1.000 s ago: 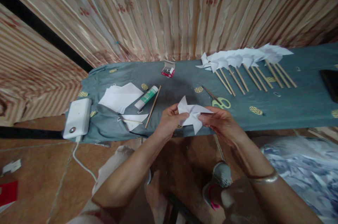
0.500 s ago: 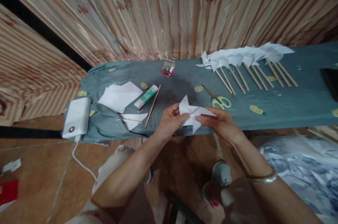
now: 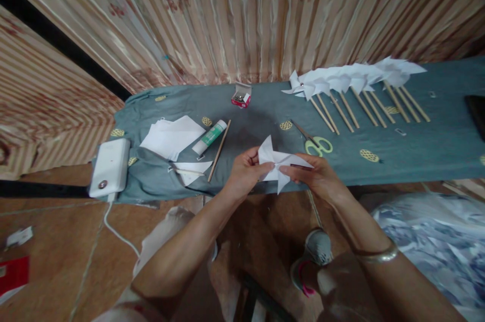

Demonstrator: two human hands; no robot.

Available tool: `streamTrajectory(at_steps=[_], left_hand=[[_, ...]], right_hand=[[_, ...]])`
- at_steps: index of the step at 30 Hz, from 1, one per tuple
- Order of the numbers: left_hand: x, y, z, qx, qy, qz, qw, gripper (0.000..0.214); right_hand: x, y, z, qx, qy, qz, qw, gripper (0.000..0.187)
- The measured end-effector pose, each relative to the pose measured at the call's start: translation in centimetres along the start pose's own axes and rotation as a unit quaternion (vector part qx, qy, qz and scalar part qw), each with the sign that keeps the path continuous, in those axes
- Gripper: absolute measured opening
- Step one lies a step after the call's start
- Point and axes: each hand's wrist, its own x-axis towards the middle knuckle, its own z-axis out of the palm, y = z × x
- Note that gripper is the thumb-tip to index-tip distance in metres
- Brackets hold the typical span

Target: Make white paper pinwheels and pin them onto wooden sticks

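A white folded paper pinwheel (image 3: 276, 161) is held between both hands over the front edge of a low table with a grey-blue cloth (image 3: 417, 150). My left hand (image 3: 245, 172) pinches its left side near the centre. My right hand (image 3: 319, 176) grips its right side, fingers closed on the paper flaps. A loose wooden stick (image 3: 219, 151) and a glue stick (image 3: 209, 138) lie on the cloth just left of my hands.
Several finished white pinwheels on wooden sticks (image 3: 352, 89) lie in a row at the back right. Green-handled scissors (image 3: 317, 145), a small red box of pins (image 3: 241, 96), a stack of white paper (image 3: 171, 137) and a white device with a cable (image 3: 110, 167) also rest on the cloth.
My hands have turned the pinwheel slightly and closed in on its centre; the view has shifted a little upward. Nothing on the table has moved.
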Motion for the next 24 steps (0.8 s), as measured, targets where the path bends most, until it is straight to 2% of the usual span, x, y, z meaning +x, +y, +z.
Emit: streamTrajectory(at_steps=[11, 24], left_hand=[[0.0, -0.4, -0.1, 0.008, -0.012, 0.006, 1.000, 0.038], [0.1, -0.6, -0.1, -0.011, -0.008, 0.010, 1.000, 0.038]], right_hand=[[0.0, -0.1, 0.2, -0.005, 0.011, 0.011, 1.000, 0.034], [-0.1, -0.5, 1.1, 0.057, 0.052, 0.015, 0.997, 0.029]])
